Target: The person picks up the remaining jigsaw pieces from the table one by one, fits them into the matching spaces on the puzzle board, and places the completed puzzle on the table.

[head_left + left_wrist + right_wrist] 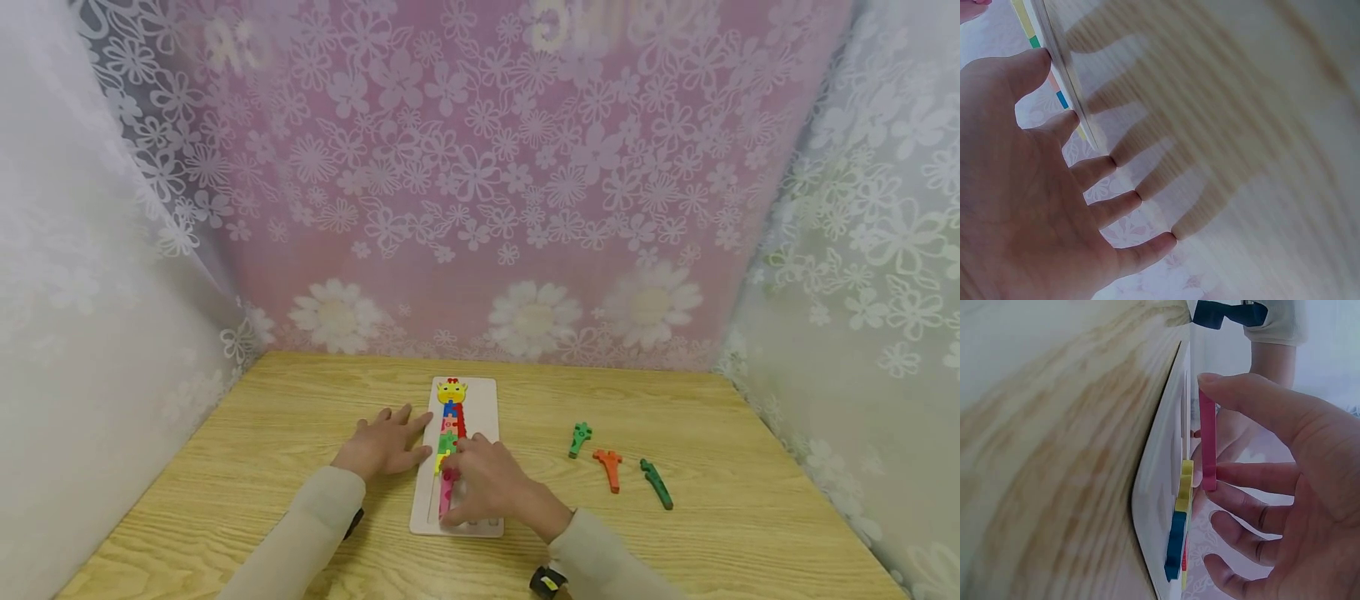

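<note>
A white puzzle board [483, 400] lies on the table and bears a giraffe built from coloured pieces. Under its yellow head [452, 392] come a blue piece, a salmon one, a green piece [447, 444] and a yellow piece, with a red strip [461, 422] beside them. My right hand [491, 479] pinches a long pink puzzle piece [1208, 444] by its ends, between thumb and fingers. In the right wrist view it stands just off the board's face. With fingers spread, my left hand [382, 446] touches the board's left edge and the tabletop.
Right of the board lie a green piece [579, 439], an orange piece [611, 471] and a dark green piece [657, 483]. Flowered curtains [480, 183] close off the wooden table [300, 392] at the back and both sides.
</note>
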A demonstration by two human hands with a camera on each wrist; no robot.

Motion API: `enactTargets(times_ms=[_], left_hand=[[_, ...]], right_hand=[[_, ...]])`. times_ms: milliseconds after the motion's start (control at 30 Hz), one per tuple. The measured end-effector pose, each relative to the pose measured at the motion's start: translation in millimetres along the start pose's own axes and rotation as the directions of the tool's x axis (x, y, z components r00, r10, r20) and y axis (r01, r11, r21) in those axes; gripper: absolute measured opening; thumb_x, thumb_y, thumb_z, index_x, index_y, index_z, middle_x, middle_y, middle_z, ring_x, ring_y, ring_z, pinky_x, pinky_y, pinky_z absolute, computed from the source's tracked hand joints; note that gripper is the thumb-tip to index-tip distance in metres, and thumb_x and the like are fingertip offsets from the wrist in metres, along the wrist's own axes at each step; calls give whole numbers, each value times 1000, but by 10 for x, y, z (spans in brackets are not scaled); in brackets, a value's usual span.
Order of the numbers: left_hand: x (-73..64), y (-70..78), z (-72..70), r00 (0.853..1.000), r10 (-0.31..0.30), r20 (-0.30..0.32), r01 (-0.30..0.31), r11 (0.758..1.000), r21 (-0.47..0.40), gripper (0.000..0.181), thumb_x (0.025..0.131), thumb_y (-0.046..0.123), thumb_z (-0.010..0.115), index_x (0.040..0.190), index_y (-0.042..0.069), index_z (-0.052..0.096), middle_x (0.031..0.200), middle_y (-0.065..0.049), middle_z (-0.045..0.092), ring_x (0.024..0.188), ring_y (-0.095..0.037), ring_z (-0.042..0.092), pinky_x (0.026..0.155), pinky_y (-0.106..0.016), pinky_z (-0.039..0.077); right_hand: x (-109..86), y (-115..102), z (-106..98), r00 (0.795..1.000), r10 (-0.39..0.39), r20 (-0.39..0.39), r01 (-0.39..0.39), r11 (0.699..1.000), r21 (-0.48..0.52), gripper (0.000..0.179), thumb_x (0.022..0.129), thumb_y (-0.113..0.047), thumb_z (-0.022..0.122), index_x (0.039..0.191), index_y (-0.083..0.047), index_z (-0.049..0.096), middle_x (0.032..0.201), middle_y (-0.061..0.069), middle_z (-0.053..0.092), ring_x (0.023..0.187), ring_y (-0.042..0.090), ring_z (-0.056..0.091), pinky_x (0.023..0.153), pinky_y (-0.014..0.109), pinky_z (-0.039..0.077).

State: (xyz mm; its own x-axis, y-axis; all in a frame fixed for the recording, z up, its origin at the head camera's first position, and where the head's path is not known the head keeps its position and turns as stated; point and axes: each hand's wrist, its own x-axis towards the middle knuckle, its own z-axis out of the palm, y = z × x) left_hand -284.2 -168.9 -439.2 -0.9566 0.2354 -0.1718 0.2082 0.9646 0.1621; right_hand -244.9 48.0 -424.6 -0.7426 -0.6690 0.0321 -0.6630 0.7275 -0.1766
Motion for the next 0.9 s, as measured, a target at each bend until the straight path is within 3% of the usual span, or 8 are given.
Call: enactTargets(times_ms=[900], left_hand=[[20, -7, 12, 1000, -4, -5, 4, 1000, 14, 68, 103, 58, 49, 163, 31, 33, 170, -14, 30, 152, -51, 33, 115, -79, 26]], right_hand=[[103, -88, 69, 1000, -22, -2, 22, 999, -38, 58, 72, -60, 87, 115, -22, 80, 96, -9, 69, 91, 9, 52, 72, 26, 47]])
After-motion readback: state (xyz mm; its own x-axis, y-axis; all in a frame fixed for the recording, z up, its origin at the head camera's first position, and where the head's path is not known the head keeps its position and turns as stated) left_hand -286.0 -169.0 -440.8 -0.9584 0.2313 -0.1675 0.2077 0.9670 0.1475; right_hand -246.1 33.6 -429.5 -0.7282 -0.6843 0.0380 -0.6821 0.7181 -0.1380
